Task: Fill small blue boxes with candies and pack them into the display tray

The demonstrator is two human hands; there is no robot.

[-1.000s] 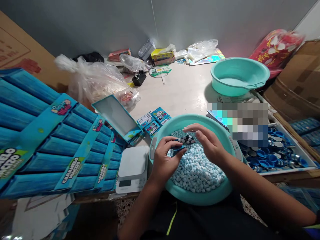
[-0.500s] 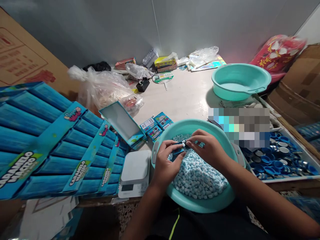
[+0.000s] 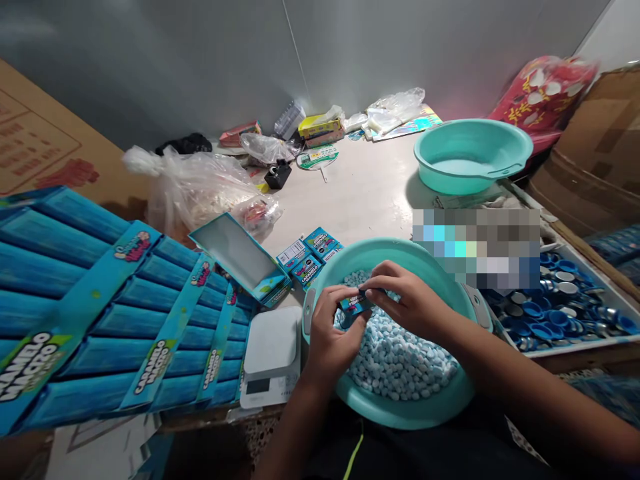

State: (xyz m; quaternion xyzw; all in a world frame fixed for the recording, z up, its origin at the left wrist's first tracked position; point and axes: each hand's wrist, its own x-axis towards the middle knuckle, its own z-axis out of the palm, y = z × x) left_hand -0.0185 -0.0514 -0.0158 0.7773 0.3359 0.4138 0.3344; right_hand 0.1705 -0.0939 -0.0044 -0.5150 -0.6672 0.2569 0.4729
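Note:
Over a teal basin (image 3: 405, 417) of pale blue and white candies (image 3: 400, 360), my left hand (image 3: 337, 333) grips a small blue printed tin (image 3: 355, 304) between thumb and fingers. My right hand (image 3: 407, 293) is closed at the tin's upper right side, its fingertips pinching a dark blue part there, partly hidden by the fingers. Left of the basin lies a white scale (image 3: 271, 343). Behind the scale are small blue boxes (image 3: 306, 270) and an open blue carton (image 3: 240, 260).
Stacked blue display packs (image 3: 100, 300) fill the left. At the right, a white tray (image 3: 580, 363) holds blue lids and tins beneath a pixelated patch. A second teal basin (image 3: 470, 180) sits farther back. Plastic bags (image 3: 200, 180) and small packages lie along the wall.
The tin has turned so its printed face shows, and the white candy at its opening is no longer visible. My right fingers have closed in beside it. The camera view has shifted slightly.

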